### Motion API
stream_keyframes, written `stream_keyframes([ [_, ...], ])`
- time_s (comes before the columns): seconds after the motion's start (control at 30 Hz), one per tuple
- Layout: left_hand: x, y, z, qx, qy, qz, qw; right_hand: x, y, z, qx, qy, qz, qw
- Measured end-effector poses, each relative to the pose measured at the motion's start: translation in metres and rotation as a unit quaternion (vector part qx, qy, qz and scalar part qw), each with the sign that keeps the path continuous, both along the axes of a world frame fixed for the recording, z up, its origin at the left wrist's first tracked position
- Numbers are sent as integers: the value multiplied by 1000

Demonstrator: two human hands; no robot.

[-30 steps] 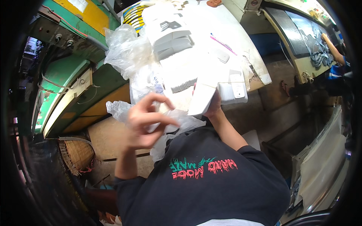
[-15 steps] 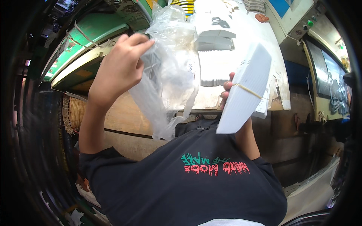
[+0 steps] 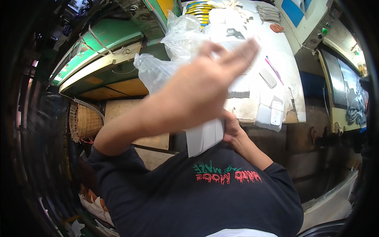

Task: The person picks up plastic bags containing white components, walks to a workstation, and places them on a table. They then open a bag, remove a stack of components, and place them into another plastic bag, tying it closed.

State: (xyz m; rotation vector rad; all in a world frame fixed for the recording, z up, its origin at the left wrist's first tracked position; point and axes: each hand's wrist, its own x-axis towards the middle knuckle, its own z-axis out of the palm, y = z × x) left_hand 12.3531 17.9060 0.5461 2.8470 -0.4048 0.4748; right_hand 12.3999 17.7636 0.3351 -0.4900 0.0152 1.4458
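Observation:
My left hand (image 3: pixel 207 81) is blurred by motion as it crosses over the table's near edge, its fingers pointing up to the right; whether anything is between them does not show. Below it, my right hand (image 3: pixel 232 127) is closed around the side of a stack of white paper pieces (image 3: pixel 205 139), held close to my shirt. My left hand and forearm hide the top of this stack. The clear plastic bag (image 3: pixel 152 71) hangs over the left edge of the table, apart from both hands.
On the white table (image 3: pixel 290 67) lie a pale phone-shaped thing (image 3: pixel 268 78), a pink and blue pen (image 3: pixel 275 70) and a banded white bundle (image 3: pixel 267 114). Grey cloth-like layers (image 3: pixel 268 15) lie at the back. A wicker basket (image 3: pixel 87 120) stands at left.
My left hand has let go of the plastic bag and swung right, over the stack. My right hand has brought the white paper stack down and left, toward my body.

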Motion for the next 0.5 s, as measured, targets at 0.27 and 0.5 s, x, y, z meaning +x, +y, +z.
stream_keyframes([
  [0.27, -56, -45, -16, -23, 252, -51, 966, 17, -5, 1, 48, 5, -117, 992],
  [0.5, -40, -54, -42, -180, 225, -138, 948, 18, -7, -3, 48, -9, -105, 993],
])
